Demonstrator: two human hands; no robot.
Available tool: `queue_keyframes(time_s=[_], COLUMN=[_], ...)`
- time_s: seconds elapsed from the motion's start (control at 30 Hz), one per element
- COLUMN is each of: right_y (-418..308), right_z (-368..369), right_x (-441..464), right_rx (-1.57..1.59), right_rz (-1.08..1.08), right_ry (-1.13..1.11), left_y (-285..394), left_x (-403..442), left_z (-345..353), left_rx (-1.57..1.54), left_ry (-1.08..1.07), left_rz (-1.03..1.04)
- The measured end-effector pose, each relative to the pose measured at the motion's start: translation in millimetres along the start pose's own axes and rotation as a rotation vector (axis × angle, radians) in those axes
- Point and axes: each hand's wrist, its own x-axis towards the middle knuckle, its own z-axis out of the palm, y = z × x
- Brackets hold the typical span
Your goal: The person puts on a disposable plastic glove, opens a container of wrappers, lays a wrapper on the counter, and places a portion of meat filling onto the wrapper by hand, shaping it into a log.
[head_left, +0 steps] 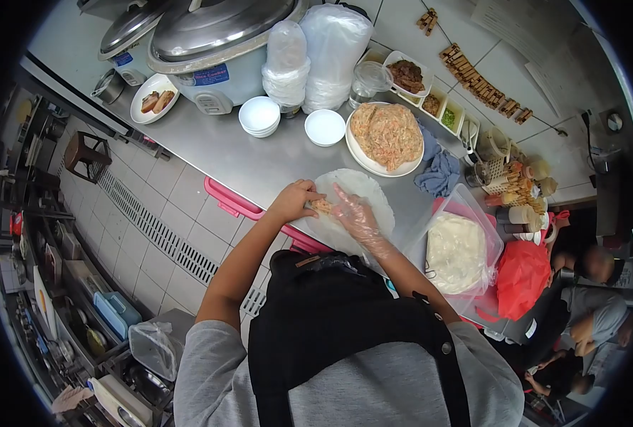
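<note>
A thin, round, pale wrapper (370, 191) lies near the counter's front edge with a small heap of shredded filling (322, 206) toward its left side. My left hand (295, 202), bare, has its fingers bent and closed on the wrapper's left edge beside the filling. In a clear plastic glove, my right hand (356, 215) rests over the wrapper with fingers stretched out, just right of the filling. Behind the wrapper, a white plate (373, 168) carries a large mound of orange shredded mix (386, 135).
Rice cookers (209, 78), white bowls (325, 128) and bagged containers (336, 53) stand along the back. Right are a blue cloth (439, 173), a plastic tub (483, 245) of pale wrapped sheets and a red bag (523, 279). People sit at far right.
</note>
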Motion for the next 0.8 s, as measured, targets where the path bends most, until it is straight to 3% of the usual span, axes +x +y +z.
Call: queue_keyframes(time_s=[0.17, 0.23, 0.27, 0.37, 0.43, 0.53, 0.67, 0.73, 0.8], right_y=[6, -13, -8, 14, 22, 26, 38, 43, 53], right_z=[3, 6, 11, 26, 20, 18, 5, 3, -1], right_x=[15, 16, 15, 21, 19, 5, -4, -13, -12], right_rx=[-0.045, 0.032, 0.031, -0.124, -0.013, -0.062, 0.014, 0.043, 0.078], right_rz=[0.013, -0.039, -0.035, -0.098, 0.093, -0.01, 0.104, -0.065, 0.002], right_ry=[-0.169, 0.045, 0.046, -0.022, -0.225, -0.086, -0.167, -0.076, -0.135], left_y=[-3, -6, -5, -3, 0, 2, 4, 6, 7], left_x=[-3, -4, -5, -6, -7, -7, -6, -6, -6], left_z=[0, 3, 5, 6, 5, 4, 3, 2, 0], left_rx=[-0.09, -0.107, -0.11, -0.04, -0.004, 0.054, 0.055, 0.066, 0.071], left_ry=[0.059, 0.045, 0.043, 0.084, 0.119, 0.08, 0.064, 0.045, 0.019], left_rz=[-0.031, -0.01, -0.009, 0.013, -0.003, -0.016, -0.021, -0.045, -0.065])
